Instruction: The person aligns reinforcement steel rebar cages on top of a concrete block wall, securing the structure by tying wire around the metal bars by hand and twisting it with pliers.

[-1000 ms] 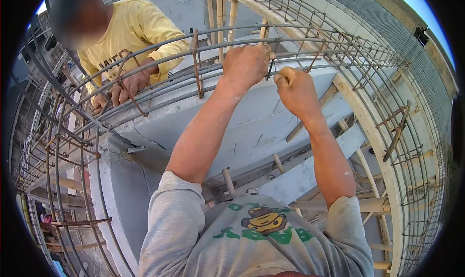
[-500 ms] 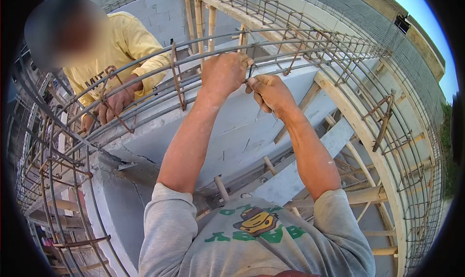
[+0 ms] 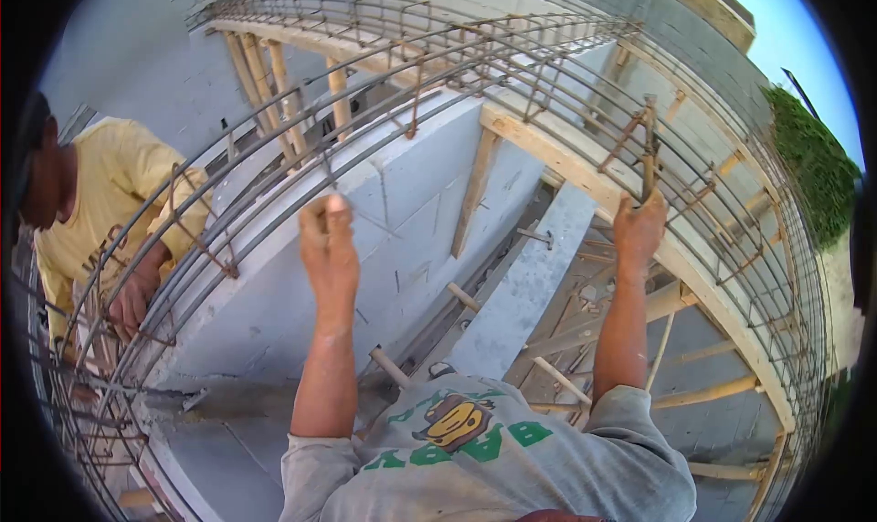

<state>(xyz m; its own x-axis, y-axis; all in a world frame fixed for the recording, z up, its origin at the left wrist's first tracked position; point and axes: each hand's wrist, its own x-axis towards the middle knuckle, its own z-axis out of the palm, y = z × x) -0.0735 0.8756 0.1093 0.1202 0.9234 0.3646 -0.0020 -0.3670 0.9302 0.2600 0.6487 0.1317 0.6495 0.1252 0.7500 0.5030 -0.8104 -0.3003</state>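
My left hand is raised just below the long steel reinforcing bars, its fingers pinched together. A thin dark tie wire comes down from the bars to the fingertips. My right hand is closed around the lower end of rusty pincers. The tool stands upright against the bars of the cage on the right, over a timber form board. Its jaws and the gripped part of its handles are hard to make out.
A co-worker in a yellow top leans over the bars at the left, hands among them. Below the bars is a grey block wall. A pale plank and bamboo poles lie lower down.
My hands have parted from the tie wire on the bars. The right one moved right to the pincers; the left stays below the bars. The view has swung to the right.
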